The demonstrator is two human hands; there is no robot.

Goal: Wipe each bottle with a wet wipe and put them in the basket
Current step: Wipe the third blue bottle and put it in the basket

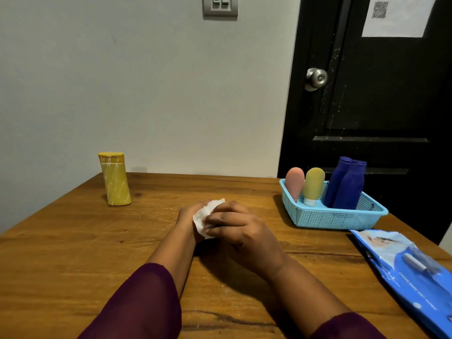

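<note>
Both your left hand [189, 214] and right hand [238, 226] are squeezed together on the wet wipe [205, 214], readying it for the yellow bottle [115, 181] waiting far left, while four bottles stand in the blue basket [330, 216] to your right.

A wooden table [73, 241] meets a pale wall [146, 94] beside a black door [379, 106] (steel knob).

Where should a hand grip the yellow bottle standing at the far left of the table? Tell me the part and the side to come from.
Grip the tall yellow plastic bottle around its mid-body, below the cap, coming from its right side. It stands upright and leans slightly, with bare wooden table all around, so fingers can likely wrap the narrow body. The left hand is nearer, though both hands hold the white wet wipe.
</note>
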